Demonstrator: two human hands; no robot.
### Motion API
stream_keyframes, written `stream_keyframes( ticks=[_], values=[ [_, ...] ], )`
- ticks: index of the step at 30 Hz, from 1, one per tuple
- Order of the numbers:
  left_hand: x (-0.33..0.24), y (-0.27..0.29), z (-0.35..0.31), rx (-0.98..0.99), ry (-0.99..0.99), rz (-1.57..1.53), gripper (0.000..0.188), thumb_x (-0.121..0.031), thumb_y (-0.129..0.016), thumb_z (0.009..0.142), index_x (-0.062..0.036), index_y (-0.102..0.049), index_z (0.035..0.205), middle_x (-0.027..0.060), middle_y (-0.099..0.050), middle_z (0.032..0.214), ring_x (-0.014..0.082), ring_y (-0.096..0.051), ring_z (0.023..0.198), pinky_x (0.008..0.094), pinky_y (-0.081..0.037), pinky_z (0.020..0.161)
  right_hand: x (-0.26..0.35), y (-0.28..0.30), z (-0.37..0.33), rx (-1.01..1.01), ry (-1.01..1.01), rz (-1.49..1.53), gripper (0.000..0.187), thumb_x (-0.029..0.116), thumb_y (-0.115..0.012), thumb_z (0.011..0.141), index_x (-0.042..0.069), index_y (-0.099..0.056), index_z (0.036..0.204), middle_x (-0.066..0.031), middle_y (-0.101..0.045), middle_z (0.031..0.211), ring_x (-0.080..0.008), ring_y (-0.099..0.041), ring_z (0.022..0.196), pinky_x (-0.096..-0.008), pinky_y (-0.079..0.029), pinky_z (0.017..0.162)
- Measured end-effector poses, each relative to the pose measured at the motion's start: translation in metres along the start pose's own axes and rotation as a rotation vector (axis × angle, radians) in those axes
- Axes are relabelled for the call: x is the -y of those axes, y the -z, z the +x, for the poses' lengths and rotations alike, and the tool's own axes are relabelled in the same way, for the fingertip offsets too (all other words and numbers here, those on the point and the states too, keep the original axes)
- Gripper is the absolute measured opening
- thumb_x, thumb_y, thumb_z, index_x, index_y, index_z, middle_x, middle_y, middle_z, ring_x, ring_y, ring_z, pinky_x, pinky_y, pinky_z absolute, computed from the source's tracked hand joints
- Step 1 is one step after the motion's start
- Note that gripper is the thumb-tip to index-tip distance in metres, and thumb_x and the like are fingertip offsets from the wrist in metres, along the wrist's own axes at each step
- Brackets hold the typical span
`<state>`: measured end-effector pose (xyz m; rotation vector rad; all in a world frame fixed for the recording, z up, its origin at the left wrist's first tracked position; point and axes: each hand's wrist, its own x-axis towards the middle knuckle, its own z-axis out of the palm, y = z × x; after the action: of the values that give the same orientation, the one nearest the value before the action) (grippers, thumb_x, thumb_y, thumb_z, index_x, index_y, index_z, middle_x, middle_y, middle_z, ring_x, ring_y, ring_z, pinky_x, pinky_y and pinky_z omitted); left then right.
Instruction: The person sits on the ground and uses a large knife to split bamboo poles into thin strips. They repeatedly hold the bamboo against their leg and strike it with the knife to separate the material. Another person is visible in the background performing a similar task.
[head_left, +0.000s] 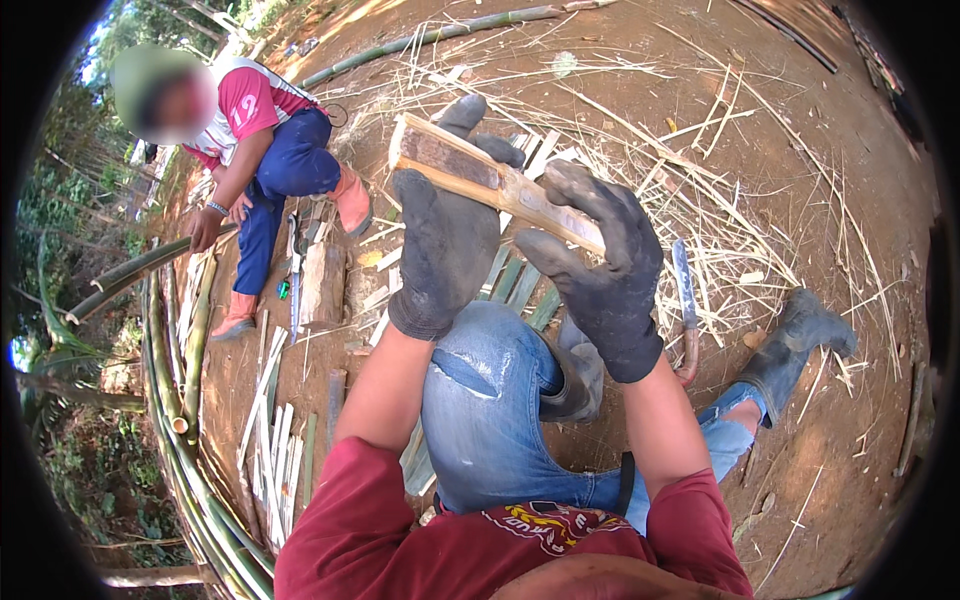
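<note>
Both of my hands wear dark grey work gloves and hold a short split piece of bamboo (455,165) up in front of me. Its hollow inner side shows, with a node wall partway along. My left hand (445,245) supports the wide end, the palm beneath and fingers curling up behind it. At the narrower right end, my right hand (605,255) grips the piece between thumb and fingers. Below my right hand, a curved-handled blade (685,290) rests on the ground beside bamboo shavings (730,270).
A person (270,130) sits at the left, one hand by a bamboo pole (150,265). Near that person are a wood block (323,285) and a long blade (295,265). Split strips (280,460) and long bamboo poles (185,450) lie at my left; another pole (430,38) lies far off.
</note>
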<state>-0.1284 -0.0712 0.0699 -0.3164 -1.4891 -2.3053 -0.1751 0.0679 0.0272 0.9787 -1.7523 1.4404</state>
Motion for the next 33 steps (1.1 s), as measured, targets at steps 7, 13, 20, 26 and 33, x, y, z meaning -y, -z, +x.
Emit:
stream_keyframes(
  ticks=[7,13,20,26,33],
  values=[
    [0.000,-0.001,-0.003,0.033,0.035,0.074,0.096,-0.071,-0.054,0.088,-0.0031,-0.027,0.150,0.0076,-0.054,0.123,0.0205,-0.056,0.115,0.0381,-0.050,0.098,0.014,-0.015,0.023,0.046,-0.001,0.112,0.030,0.016,-0.083,0.074,0.012,-0.069,0.100,-0.0057,-0.068,0.102,-0.0222,-0.067,0.091,-0.0350,-0.055,0.076],
    [0.005,0.003,0.000,0.006,-0.038,0.146,0.100,-0.074,-0.052,0.086,-0.0023,-0.027,0.150,0.0077,-0.057,0.119,0.0197,-0.056,0.114,0.0353,-0.046,0.099,0.006,-0.011,0.025,-0.009,-0.143,0.151,0.013,0.019,-0.078,0.080,0.011,-0.069,0.086,-0.0052,-0.070,0.085,-0.0233,-0.067,0.081,-0.0361,-0.052,0.074],
    [0.007,0.000,-0.005,0.024,-0.147,0.416,0.088,-0.067,-0.048,0.093,0.0022,-0.033,0.147,0.0054,-0.056,0.112,0.0133,-0.052,0.106,0.0316,-0.043,0.094,-0.130,0.096,-0.050,-0.395,-0.722,-0.268,0.029,0.021,-0.067,0.095,0.000,-0.064,0.114,-0.0077,-0.068,0.097,-0.0118,-0.063,0.083,-0.0258,-0.052,0.073],
    [0.005,-0.015,-0.012,0.132,-0.170,0.554,0.075,-0.056,-0.048,0.098,0.0024,-0.039,0.144,0.0095,-0.057,0.116,0.0154,-0.054,0.107,0.0322,-0.046,0.092,-0.024,0.059,0.031,0.004,-0.561,0.441,0.033,0.018,-0.072,0.091,0.001,-0.066,0.118,-0.0108,-0.068,0.112,-0.0160,-0.066,0.103,-0.0281,-0.052,0.091],
    [0.005,-0.024,-0.023,0.177,-0.221,0.719,0.060,-0.048,-0.056,0.097,0.0010,-0.049,0.132,0.0194,-0.058,0.117,0.0309,-0.060,0.108,0.0419,-0.047,0.093,0.032,0.055,0.086,0.400,-0.423,0.428,0.016,0.009,-0.068,0.089,0.000,-0.068,0.102,-0.0058,-0.066,0.099,-0.0127,-0.064,0.093,-0.0272,-0.052,0.084]
  ],
)
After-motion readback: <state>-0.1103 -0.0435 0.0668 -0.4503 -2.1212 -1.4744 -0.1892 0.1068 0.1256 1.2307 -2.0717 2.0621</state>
